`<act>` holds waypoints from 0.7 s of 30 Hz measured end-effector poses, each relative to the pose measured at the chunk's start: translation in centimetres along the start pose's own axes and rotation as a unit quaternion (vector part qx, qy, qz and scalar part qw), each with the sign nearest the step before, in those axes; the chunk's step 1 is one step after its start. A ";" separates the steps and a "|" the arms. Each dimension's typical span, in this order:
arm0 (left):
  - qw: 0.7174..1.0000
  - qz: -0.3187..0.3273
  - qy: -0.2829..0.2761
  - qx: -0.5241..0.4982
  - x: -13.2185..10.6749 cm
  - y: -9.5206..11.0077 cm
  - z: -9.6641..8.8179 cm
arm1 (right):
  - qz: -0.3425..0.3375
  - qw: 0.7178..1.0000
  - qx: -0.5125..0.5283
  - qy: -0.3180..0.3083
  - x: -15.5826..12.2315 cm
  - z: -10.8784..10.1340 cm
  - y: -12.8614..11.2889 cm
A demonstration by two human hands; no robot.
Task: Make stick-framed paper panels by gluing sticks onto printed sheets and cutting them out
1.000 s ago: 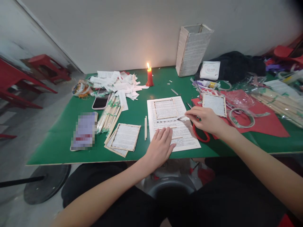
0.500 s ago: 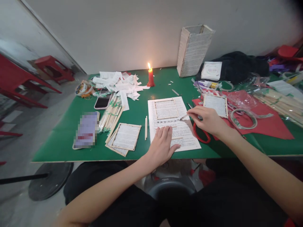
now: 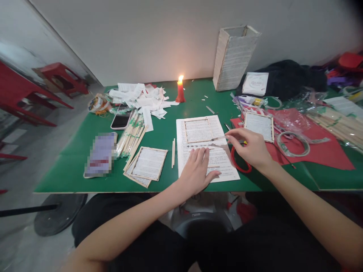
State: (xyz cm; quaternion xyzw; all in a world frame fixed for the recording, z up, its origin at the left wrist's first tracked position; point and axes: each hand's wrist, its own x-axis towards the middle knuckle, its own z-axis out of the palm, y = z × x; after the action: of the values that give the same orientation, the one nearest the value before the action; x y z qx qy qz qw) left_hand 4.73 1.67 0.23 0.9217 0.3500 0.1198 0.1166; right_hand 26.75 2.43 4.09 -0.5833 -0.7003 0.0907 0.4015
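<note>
Pinching thin tool (image 3: 219, 138) in right hand (image 3: 251, 148), resting left hand (image 3: 195, 172) flat on printed sheet (image 3: 226, 161). Got sticks (image 3: 133, 131) in clear sleeve (image 3: 122, 149).

Place: makeshift craft workspace
Table (image 3: 70, 155): green, against grey wall (image 3: 127, 45)
Printed page (image 3: 227, 170): four o'clock, sticks (image 3: 214, 166) laid on it
Bundled sticks (image 3: 132, 136): nine o'clock
Candle (image 3: 180, 93): lit, twelve o'clock
Stool (image 3: 58, 70): red, ten o'clock
</note>
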 end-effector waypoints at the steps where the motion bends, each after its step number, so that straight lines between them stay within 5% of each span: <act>1: 1.000 -0.001 0.000 0.007 0.0 0.0 0.1 | 0.006 1.000 0.008 0.001 -0.1 0.2 -0.2; 10: 0.998 -0.029 0.004 0.062 -0.4 0.5 1.1 | 0.088 0.991 0.095 0.031 -0.3 0.3 0.2; 21: 0.999 -0.032 0.030 0.018 0.2 0.0 1.5 | 0.108 0.986 0.122 0.040 -0.2 0.1 -0.2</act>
State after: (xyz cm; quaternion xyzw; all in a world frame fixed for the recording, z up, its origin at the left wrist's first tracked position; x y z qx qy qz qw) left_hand 5.31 1.57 -1.18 0.9079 0.3851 0.1371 0.0931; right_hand 26.53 2.26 4.01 -0.6055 -0.6001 0.1953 0.4848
